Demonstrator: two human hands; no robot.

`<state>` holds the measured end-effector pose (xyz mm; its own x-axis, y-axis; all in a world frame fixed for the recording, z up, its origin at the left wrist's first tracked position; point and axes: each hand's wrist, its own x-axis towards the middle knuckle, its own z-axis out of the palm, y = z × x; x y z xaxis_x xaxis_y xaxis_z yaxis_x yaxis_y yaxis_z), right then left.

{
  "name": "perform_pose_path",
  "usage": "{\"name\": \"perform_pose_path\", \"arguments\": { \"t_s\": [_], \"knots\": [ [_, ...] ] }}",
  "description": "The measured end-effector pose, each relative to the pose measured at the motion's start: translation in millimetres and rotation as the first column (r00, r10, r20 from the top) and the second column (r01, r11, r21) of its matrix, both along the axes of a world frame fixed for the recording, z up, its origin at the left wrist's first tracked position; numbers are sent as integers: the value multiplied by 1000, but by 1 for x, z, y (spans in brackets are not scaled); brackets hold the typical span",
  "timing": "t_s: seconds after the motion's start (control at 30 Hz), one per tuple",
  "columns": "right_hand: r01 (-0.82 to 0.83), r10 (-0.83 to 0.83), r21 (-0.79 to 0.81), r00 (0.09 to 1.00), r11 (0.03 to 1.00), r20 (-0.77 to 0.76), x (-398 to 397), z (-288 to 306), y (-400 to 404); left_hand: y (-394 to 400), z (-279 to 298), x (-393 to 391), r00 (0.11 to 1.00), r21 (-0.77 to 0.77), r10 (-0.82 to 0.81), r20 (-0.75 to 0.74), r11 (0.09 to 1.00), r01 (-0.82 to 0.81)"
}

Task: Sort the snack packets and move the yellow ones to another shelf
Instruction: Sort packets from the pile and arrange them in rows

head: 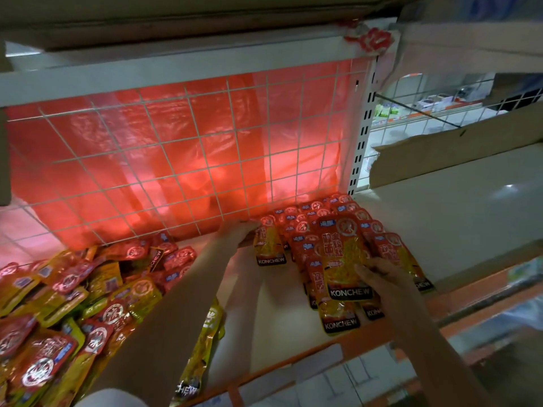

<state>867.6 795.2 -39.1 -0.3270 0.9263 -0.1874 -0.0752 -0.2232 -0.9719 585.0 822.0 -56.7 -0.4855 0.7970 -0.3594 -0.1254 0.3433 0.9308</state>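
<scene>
**Red-and-yellow KONCHEW packets laid out on a white shelf**

Red and yellow foil snack packets are spread over a white shelf board [276, 312] edged by an orange front rail [332, 348]. At about 2 o'clock an ordered fan of flat red-and-yellow foil packets [329, 230] is seen, several showing the word "KONCHEW" in white on a black band; the Chinese characters above are too small to be read. The top packet of that fan [345, 259] is pinched at its lower edge by the right hand [382, 277], fingers curled over the foil. A smaller yellow KONCHEW packet [269, 248] at 12 o'clock is held at its upper end by the left hand [239, 230], fingers bent around it. At 8 o'clock a loose heap of mixed red and yellow packets [73, 304] is piled. A white wire grid backed with red plastic sheet [176, 160] closes the rear. A brown cardboard sheet [458, 151] lies at 3 o'clock.
</scene>
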Motion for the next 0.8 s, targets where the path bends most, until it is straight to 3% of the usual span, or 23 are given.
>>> {"name": "perform_pose_path", "arguments": {
  "t_s": [0.4, 0.8],
  "knots": [
    [-5, 6, -12, 999, 1000, 36, -1, -5, 1, 17, -7, -7, 990, -56, -124, -71, 991, 120],
    [-3, 0, 19, 991, 1000, 135, -3, -2, 0, 29, -15, -21, 973, -90, -131, -191, 989, 115]
  ]
}}
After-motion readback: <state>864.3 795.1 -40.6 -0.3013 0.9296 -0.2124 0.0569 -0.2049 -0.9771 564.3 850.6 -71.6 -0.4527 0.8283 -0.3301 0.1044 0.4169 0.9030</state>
